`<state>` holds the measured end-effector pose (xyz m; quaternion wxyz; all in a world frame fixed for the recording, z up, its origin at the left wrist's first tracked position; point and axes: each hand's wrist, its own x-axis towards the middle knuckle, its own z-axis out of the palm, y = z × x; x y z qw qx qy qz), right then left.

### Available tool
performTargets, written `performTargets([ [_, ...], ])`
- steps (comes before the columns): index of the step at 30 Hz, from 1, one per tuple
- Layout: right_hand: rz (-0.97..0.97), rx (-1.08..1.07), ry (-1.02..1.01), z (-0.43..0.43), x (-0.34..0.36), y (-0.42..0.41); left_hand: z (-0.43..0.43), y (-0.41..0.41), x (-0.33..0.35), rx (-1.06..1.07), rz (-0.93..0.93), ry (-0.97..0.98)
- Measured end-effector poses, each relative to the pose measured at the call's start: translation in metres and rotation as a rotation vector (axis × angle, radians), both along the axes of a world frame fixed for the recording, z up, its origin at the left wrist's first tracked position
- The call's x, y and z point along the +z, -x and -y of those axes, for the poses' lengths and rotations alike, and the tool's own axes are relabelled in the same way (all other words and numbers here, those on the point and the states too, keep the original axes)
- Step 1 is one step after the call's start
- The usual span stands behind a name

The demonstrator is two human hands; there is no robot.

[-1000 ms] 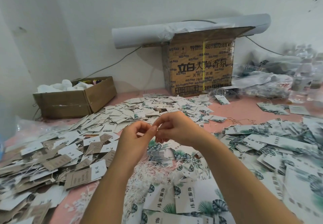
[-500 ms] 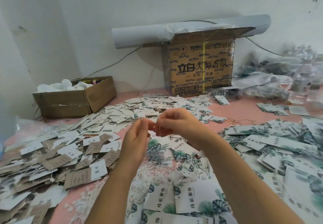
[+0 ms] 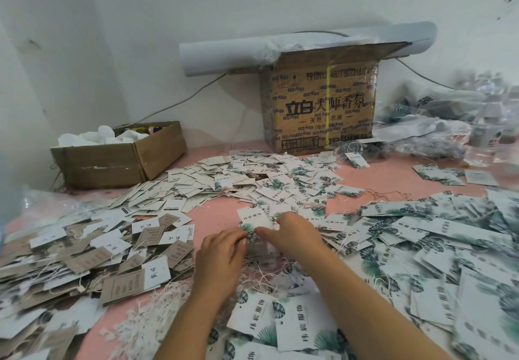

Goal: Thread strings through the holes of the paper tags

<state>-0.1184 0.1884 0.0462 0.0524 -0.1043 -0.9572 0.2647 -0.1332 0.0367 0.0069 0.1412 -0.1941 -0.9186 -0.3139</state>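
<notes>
Tag (image 3: 254,219) — just beyond left hand (image 3: 222,253)

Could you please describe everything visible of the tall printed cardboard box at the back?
The cardboard box is brown corrugated card, printed with dark Chinese characters, numbers and a barcode, with a yellow strap running down its front. It stands upright on the pink table by the wall, top flap open, a white roll resting across its top.
</notes>
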Motion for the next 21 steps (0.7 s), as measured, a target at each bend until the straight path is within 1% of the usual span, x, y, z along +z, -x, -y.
performTargets([
  [6,0.027,0.001,-0.036,0.006,-0.003,0.003,0.001,0.001,-0.003,0.008,-0.051,0.033],
  [13,-0.09,0.019,-0.164,0.01,-0.004,0.004,0.001,0.0,-0.003,0.011,-0.074,0.058],
  [17,-0.087,-0.002,-0.134,0.01,-0.006,0.004,0.001,0.0,-0.003,0.009,-0.081,0.076],
  [21,-0.074,-0.014,-0.148,0.013,-0.013,0.004,0.001,0.0,-0.003,0.004,-0.084,0.08],
])
